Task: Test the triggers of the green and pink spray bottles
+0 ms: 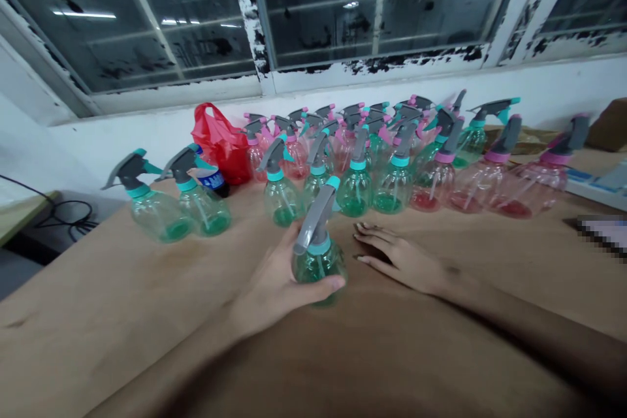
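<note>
Bottle in my grip: 1 clear spray bottle point(321, 268) with a teal collar and grey head, green towards its base; it stands in front of me, nearer than the row, about upright, nozzle pointing away.
My left hand point(274, 287): grasping that bottle round its body, thumb across the front, the other fingers mostly hidden behind.
My right hand point(404, 258): released, palm down at the tabletop point(147, 333), fingertips pointing towards the bottle but apart from it.
Base of the bottle: blurred; I cannot tell whether it touches the wood.
Row beyond: 4 teal-collared bottles point(356, 191) at the front, then 3 pink-collared bottles point(434, 186) to their right, with more crowded behind.
Off to my left: 2 teal-collared spray bottles point(159, 215) side by side, apart from the row, near a drink bottle point(211, 178) and a red bag point(223, 144).
Step in hand: I judge it to be handling this single bottle, 1-handed.
Next move calls for: in my judgement, a steady hold low on the rounded body, the bottle level, and room for its protruding head beside the neighbours.
</note>
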The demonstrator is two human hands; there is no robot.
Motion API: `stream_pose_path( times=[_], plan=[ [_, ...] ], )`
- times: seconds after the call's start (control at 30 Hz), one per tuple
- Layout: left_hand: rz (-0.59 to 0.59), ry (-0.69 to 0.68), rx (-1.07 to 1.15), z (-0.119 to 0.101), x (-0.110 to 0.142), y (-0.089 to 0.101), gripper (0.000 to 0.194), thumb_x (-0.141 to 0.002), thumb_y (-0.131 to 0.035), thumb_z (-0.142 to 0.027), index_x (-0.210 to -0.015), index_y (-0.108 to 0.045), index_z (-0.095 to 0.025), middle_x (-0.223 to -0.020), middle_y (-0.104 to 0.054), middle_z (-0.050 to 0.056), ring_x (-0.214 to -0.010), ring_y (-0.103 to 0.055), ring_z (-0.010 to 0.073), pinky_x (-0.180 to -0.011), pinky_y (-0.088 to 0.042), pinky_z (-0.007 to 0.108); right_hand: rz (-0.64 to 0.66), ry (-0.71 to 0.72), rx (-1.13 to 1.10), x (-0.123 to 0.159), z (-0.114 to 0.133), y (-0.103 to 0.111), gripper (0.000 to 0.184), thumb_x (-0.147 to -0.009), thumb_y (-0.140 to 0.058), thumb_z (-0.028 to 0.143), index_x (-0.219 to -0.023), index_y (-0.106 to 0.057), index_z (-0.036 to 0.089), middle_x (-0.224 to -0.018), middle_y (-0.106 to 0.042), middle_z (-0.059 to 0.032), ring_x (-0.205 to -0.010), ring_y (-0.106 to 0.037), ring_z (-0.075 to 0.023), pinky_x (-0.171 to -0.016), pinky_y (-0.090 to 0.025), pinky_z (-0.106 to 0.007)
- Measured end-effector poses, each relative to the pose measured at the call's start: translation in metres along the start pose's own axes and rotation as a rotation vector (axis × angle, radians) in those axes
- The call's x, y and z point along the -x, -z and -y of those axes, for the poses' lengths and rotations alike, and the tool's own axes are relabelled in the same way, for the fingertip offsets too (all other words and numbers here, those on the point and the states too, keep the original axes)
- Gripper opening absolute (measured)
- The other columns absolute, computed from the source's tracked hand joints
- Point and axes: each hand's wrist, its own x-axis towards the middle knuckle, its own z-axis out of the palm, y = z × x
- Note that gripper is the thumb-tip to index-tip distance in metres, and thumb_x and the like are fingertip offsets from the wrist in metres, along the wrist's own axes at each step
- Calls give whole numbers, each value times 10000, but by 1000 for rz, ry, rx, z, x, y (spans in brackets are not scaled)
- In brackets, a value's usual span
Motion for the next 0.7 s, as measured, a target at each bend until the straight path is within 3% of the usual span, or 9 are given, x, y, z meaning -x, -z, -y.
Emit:
stream_pose_path(
  times=[0.17,0.33,0.53,0.7],
  plan=[
    [-87,-35,-53,10,9,-12,536,-751,-663,-400,-1209,-444,-229,-1235,-550,83,-1161,-505,293,-988,-376,495,26,-2,59,-7,7,7,515,-900,-392,501,-1334,-422,226,-1357,-493,-88,-1239,-459,-250,-1010,-402,-472],
    [-91,-14,-72,19,16,-14,490,-777,-638,-412,-1193,-445,-240,-1194,-577,58,-1135,-519,265,-980,-381,459,-2,-20,82,-29,26,24,461,-901,-406,477,-1273,-475,212,-1249,-573,-100,-1129,-548,-268,-934,-457,-469],
    [-122,-14,-169,24,36,8,483,-776,-631,-438,-1188,-452,-260,-1197,-566,37,-1156,-492,260,-986,-399,441,-122,-77,85,-67,58,42,387,-891,-440,449,-1196,-535,230,-1136,-632,-78,-954,-627,-266,-776,-519,-433],
    [-265,4,-302,44,57,37,474,-778,-612,-460,-1166,-498,-214,-1160,-551,73,-1123,-510,271,-988,-422,412,-214,-93,45,-99,80,40,394,-867,-488,440,-1190,-542,221,-1160,-632,-83,-855,-650,-246,-779,-510,-433]
  ],
)
